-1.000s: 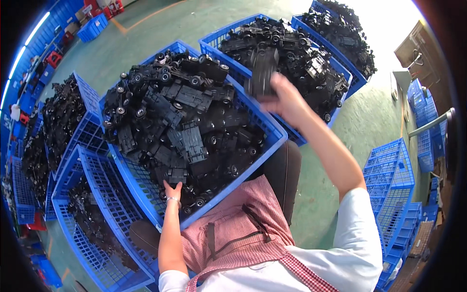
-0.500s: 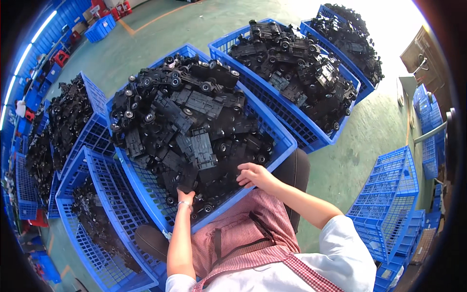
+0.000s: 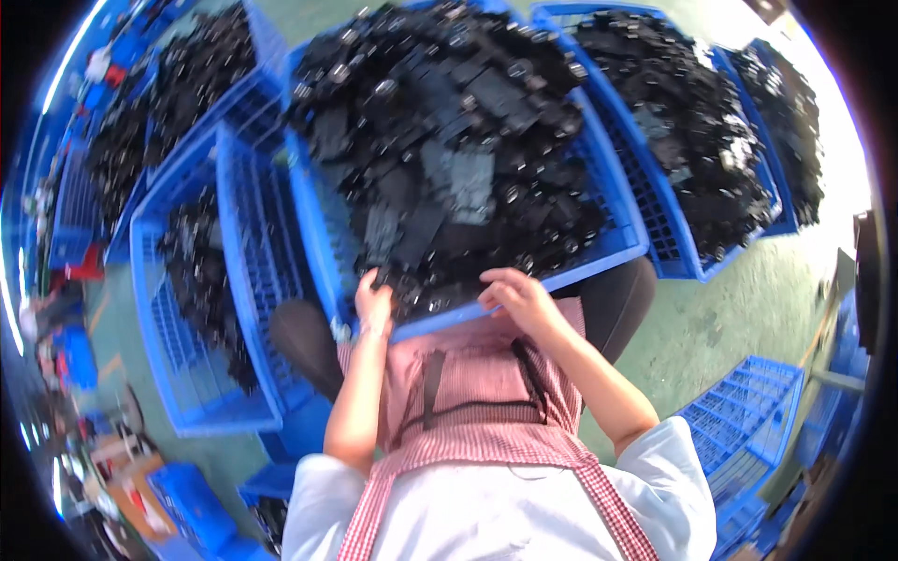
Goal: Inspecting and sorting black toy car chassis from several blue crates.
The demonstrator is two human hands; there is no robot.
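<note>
A large blue plastic crate stands in front of me, heaped with black toy car chassis, many with small silvery-rimmed wheels. My left hand is inside its near left corner, among the dark parts. Its fingers are curled in and partly hidden, and blur leaves unclear what they hold. Over the near rim, right of the middle, my right hand hovers with loosely bent fingers apart and nothing visible in them. The darkest parts lie between the two hands.
More heaped blue crates stand at right and far left. Beside my left knee is a partly filled crate. A blue crate with lattice walls is at lower right. My knees flank the main crate's near end.
My view has turned and shifted, so the crates sit higher and further right in the picture. Both hands stay by the crate's near side; the left fingers look more curled.
</note>
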